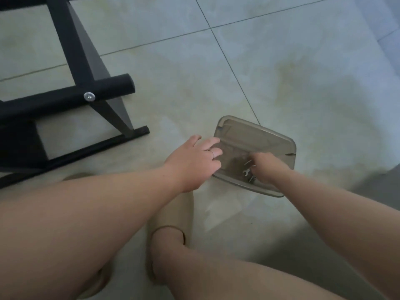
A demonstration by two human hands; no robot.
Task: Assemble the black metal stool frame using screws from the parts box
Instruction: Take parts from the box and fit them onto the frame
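A pale tiled floor point(281, 72) fills the view. At its upper left corner stands the black metal stool frame point(71, 50), matte, made of flat bars that slant from the top edge towards the lower right. Its round crossbar runs left to right, rising slightly, and a silver bolt head point(89, 96) is set in it.

Near the centre sits the parts box point(259, 137), smoky translucent plastic with rounded corners, its long side running down to the right. The left hand point(192, 161) hooks bent fingers over the box's left rim. The right hand point(268, 167) reaches inside, blurred; I cannot tell whether it grips anything. Beside it lie a small wrench point(246, 172) and screws point(247, 163).
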